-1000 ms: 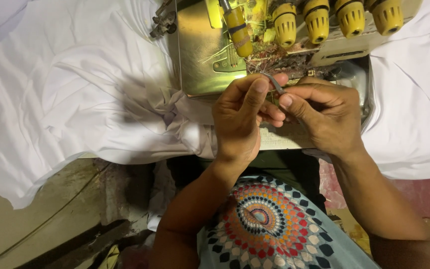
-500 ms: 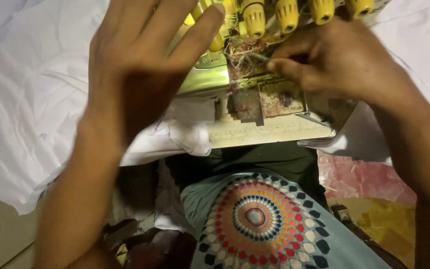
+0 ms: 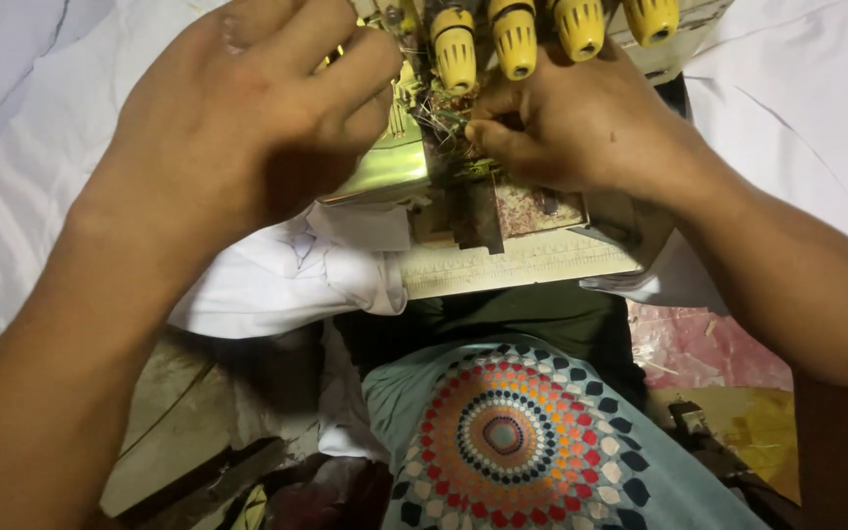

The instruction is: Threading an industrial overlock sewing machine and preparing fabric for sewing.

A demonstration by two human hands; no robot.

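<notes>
An overlock sewing machine (image 3: 503, 250) with several yellow tension knobs (image 3: 517, 39) sits in front of me. My left hand (image 3: 247, 118) is raised close to the camera, fingers spread, resting over the machine's shiny swing cover (image 3: 390, 167). Just below the knobs, my right hand (image 3: 581, 123) pinches something fine with thumb and forefinger in the tangle of threads (image 3: 449, 113); what it grips is too small to make out. White fabric (image 3: 277, 270) bunches up at the machine's left side.
More white cloth (image 3: 817, 108) spreads to the right and far left. My lap shows a garment with a round multicoloured dot pattern (image 3: 503, 432). Pink and yellow material (image 3: 709, 353) lies at lower right, a worn wooden surface (image 3: 179, 412) at lower left.
My view has moved closer to the machine. My left hand left the thread area and rose onto the swing cover; my right hand shifted up towards the knobs, still pinching.
</notes>
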